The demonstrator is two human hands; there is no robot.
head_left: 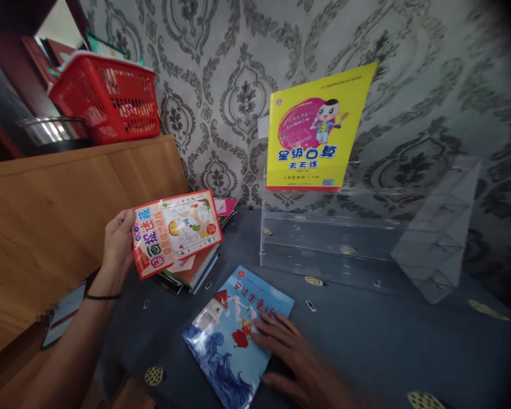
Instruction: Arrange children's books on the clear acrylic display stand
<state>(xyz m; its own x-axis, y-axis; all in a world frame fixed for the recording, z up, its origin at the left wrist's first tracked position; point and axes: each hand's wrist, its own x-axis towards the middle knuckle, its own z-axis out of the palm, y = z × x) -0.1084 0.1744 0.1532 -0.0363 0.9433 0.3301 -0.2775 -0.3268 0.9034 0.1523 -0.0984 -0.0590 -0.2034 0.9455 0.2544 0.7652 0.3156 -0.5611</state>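
My left hand (118, 241) grips the left edge of a red-bordered picture book (187, 227), its cover turned sideways toward me. Under that book a stack of books (202, 270) rests on the table, partly hidden by it. A blue storybook (225, 346) with waves and a white bird on its cover lies flat at the front of the table. Over its right side my right hand (287, 352) is spread, fingers stretched and slightly blurred; the fingertips appear to touch the cover. A yellow workbook (310, 130) stands upright in the top tier of a clear acrylic rack (332, 227).
The table (392, 335) has a dark blue cloth with yellow prints. Behind it rises a patterned wall (221, 74). At left, a wooden cabinet (89, 199) carries a red plastic basket (123, 102) and a metal bowl (53, 130). A tablet-like object (63, 315) sits low at left.
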